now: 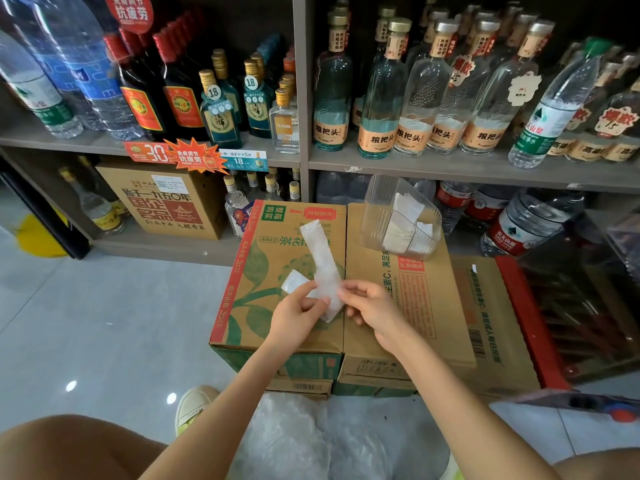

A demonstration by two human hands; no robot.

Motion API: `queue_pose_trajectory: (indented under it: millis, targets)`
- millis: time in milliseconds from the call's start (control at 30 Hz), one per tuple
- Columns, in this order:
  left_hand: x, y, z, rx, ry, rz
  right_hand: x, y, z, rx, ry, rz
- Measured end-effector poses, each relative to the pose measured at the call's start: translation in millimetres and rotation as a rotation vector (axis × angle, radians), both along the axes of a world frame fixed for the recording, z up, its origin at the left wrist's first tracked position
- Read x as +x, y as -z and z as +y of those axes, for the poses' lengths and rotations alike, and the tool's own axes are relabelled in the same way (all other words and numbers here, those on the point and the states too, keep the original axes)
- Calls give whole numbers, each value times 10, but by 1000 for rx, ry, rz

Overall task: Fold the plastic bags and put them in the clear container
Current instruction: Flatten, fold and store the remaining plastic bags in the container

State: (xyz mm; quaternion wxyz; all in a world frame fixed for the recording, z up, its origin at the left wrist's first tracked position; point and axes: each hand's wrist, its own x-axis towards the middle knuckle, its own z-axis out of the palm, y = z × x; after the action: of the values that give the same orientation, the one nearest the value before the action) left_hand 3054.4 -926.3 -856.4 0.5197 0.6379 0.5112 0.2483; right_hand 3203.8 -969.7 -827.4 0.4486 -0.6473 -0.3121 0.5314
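A white plastic bag (320, 261), folded into a long narrow strip, lies on a cardboard box (263, 271) and is bent near its lower end. My left hand (298, 315) pinches the bent lower part from the left. My right hand (370, 306) pinches the same fold from the right. The clear container (398, 216) stands tilted on the neighbouring box (408, 306), further back and to the right, with several folded white bags inside it.
A heap of loose clear plastic bags (311, 441) lies between my knees. Shelves of glass and water bottles (415, 98) rise behind the boxes. A red crate (540, 323) stands at the right. Grey tiled floor (104, 306) lies to the left.
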Motion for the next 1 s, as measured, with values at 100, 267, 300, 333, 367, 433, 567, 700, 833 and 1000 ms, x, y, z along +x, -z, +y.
queue_pose_trajectory:
  millis: [100,267,300,333,367,433,567,700,833,1000]
  targets:
    - [-6,0,-24,48,42,39,46,19,-12,11,-6,33]
    - [-19,-17,-49,94,74,86,81,41,9,4,-58,67]
    - [-23,-23,-52,93,78,89,78,47,16,-4,-65,56]
    - [-26,-25,-54,90,82,91,77,53,20,-10,-61,51]
    - [-26,-34,-58,88,87,88,80,59,21,-13,-48,58]
    - [-23,-53,-66,89,90,77,94,70,15,-6,-18,103]
    - [-24,-76,-88,84,89,68,106,80,-15,16,1,178]
    - [-24,-105,-57,-15,100,-5,133,63,-34,-6,-50,65]
    - [-13,-158,40,-190,2,-216,193,20,-81,-58,-133,-114]
    - [16,-165,187,-221,-158,-222,236,7,-83,-75,-197,-256]
